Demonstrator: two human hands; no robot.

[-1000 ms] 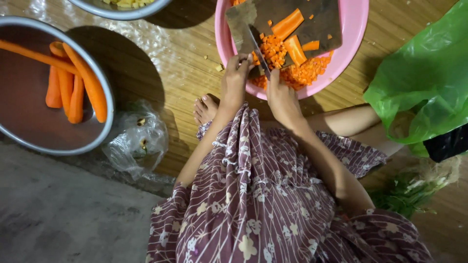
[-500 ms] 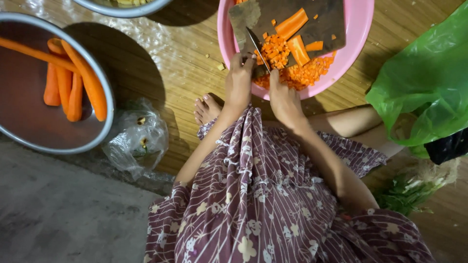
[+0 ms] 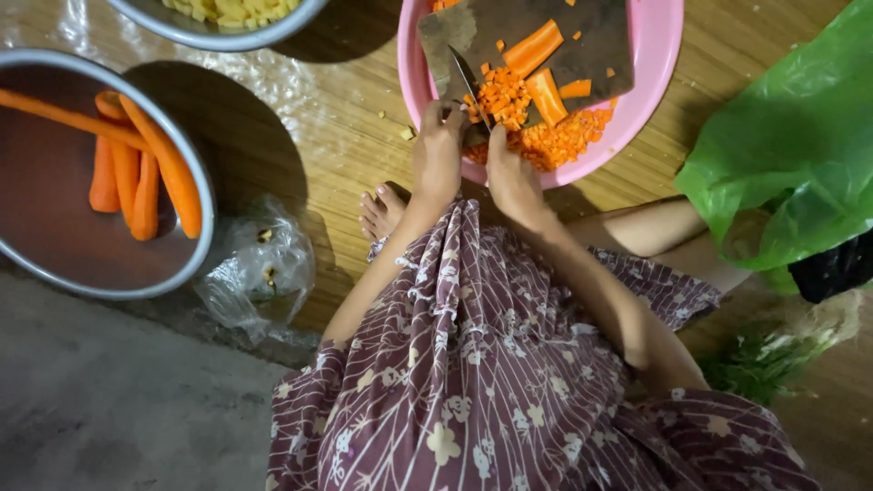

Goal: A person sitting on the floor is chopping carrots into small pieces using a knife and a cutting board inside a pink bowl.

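Basically, left hand (image 3: 438,155) is gripping the knife (image 3: 470,86), fingers closed round its handle, while right hand (image 3: 512,177) is pressing curled fingers on diced carrot (image 3: 505,95) to steady it on the board (image 3: 546,36) in the pink basin (image 3: 657,64), far right. Two long strips waiting; five whole carrots (image 3: 136,168) lying in the left bowl (image 3: 195,245).

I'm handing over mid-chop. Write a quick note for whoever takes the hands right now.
Left hand: shut on the knife, blade down on the cutting board.
Right hand: fingers at the chopped pile beside the blade; grip unclear.
The board lies in the pink basin.
Done: diced carrot heaped on the board and in the basin.
Left: carrot strips on the board, whole carrots in the metal bowl.
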